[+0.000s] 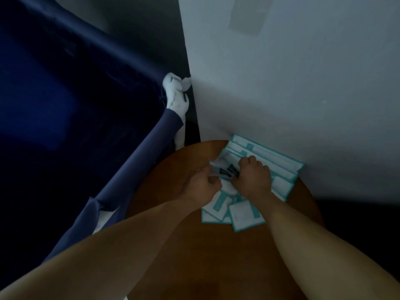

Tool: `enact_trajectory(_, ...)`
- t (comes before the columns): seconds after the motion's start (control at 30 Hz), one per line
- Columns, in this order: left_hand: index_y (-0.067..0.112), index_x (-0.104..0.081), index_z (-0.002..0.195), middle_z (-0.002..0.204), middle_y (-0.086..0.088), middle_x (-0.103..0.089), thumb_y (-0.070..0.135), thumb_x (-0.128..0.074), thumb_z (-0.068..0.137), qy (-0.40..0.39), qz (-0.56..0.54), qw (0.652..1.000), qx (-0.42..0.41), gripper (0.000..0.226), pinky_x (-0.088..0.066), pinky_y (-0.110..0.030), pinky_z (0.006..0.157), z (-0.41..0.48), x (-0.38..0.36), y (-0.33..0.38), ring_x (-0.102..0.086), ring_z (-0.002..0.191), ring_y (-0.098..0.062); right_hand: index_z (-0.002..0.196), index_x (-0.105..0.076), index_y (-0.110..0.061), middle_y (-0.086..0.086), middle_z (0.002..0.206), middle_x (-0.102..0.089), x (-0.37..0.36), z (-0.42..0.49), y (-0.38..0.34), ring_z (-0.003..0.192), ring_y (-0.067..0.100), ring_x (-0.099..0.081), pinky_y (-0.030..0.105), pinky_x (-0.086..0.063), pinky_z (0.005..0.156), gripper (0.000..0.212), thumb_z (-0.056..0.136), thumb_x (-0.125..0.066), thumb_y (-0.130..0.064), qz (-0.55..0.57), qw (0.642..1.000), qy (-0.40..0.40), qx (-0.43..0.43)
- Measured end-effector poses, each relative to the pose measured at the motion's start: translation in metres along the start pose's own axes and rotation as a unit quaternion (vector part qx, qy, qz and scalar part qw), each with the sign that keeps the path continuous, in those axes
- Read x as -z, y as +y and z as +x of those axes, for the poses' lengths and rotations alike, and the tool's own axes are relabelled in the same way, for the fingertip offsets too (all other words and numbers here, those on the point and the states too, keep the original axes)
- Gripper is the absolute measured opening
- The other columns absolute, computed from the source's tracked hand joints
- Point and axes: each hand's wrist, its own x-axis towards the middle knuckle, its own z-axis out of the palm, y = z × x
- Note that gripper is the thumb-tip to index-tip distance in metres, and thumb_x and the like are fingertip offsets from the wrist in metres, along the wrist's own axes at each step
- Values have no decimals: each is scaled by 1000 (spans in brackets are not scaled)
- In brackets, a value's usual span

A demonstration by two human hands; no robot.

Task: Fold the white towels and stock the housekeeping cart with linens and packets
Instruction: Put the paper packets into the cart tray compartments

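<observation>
At centre frame, a person's left hand (pixel 201 187) and right hand (pixel 255 176) meet over a round wooden counter (pixel 205 256), both closing their grip on a small bundle of packets (pixel 227 171). The left fingers curl in from the left side. The right hand clamps down from above, knuckles up. The bundle spans the gap between the two hands, its white faces marked with dark printing; motion blur hides which way its ends point.

Just right of the hands, a row of long teal-edged packets (pixel 272 161) lies overlapped against the foot of the pale wall (pixel 303 83), their long axes running from upper left to lower right along it. Below the hands, smaller teal-bordered packets (pixel 244 216) lie fanned flat on the counter, their corners pointing towards the bottom of the frame.

The left half of the frame is filled by the cart's navy fabric bag (pixel 65 94), just beside the counter's left rim. A crumpled white cloth (pixel 176 92) sits at the bag's far corner, upper centre.
</observation>
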Motion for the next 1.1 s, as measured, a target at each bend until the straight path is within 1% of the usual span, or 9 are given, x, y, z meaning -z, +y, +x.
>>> enact_trajectory(0.13,9,-64,99,95,-7,-60,15,-61,97,-13,-95,992,79,7,-36,-16,69,8,-1,16,-55,90,-15,108,-64,-8,14,108,-62,13,-7,8,99,34,-59,38,-37,80,33,81,-70,-27,78,996,27,25)
enact_trajectory(0.23,8,-65,84,84,-6,-62,27,-59,99,-36,-172,971,163,25,-40,-17,59,11,-5,30,-52,70,-8,99,-69,-7,14,98,-66,21,-17,3,92,33,-63,35,-45,74,26,76,-76,-17,194,979,57,42)
enact_trajectory(0.37,14,-68,90,87,-7,-69,38,-58,97,-44,-316,913,253,27,-53,-36,74,4,-8,40,-64,81,-21,89,-67,-14,-3,82,-62,20,-35,-11,75,16,-60,13,-36,61,18,77,-77,-23,304,949,31,74)
enact_trajectory(0.43,13,-68,86,94,-16,-66,28,-59,98,-16,-329,909,257,21,-54,-46,85,2,-6,34,-62,88,-29,91,-70,-13,-2,83,-65,18,-37,-11,75,11,-60,19,-47,66,16,82,-77,-24,333,938,16,100)
enact_trajectory(0.53,6,-68,94,108,-20,-64,18,-57,100,22,-308,909,279,17,-50,-47,99,-1,2,18,-61,102,-32,102,-74,-7,12,98,-69,11,-25,-3,89,23,-64,36,-52,79,14,90,-68,-13,293,951,68,72)
enact_trajectory(0.63,-4,-62,122,119,-22,-64,19,-57,101,21,-260,923,281,32,-48,-39,99,-9,11,-3,-60,113,-36,127,-64,-8,15,121,-60,1,-7,-3,112,33,-54,37,-45,88,34,94,-61,-20,152,987,6,56)
enact_trajectory(0.83,6,-67,109,98,-9,-68,17,-63,97,15,-339,901,271,18,-54,-33,79,-31,18,-21,-65,90,-23,117,-60,-13,10,117,-60,-18,-2,-10,110,28,-53,35,-42,79,32,93,-59,-32,-45,995,-18,91)
enact_trajectory(0.93,5,-66,114,101,-11,-68,18,-64,96,19,-359,889,283,22,-52,-41,93,-38,24,-18,-64,99,-29,102,-67,-10,11,106,-66,-19,-3,-9,102,29,-58,31,-41,72,28,85,-67,-32,-14,997,-25,72)
enact_trajectory(1.1,7,-64,113,101,-10,-67,7,-60,95,17,-363,888,281,19,-51,-39,91,-57,35,-7,-64,95,-26,88,-70,-8,13,92,-69,-5,-25,-5,89,32,-64,30,-42,63,23,74,-77,-24,176,984,-2,-7)
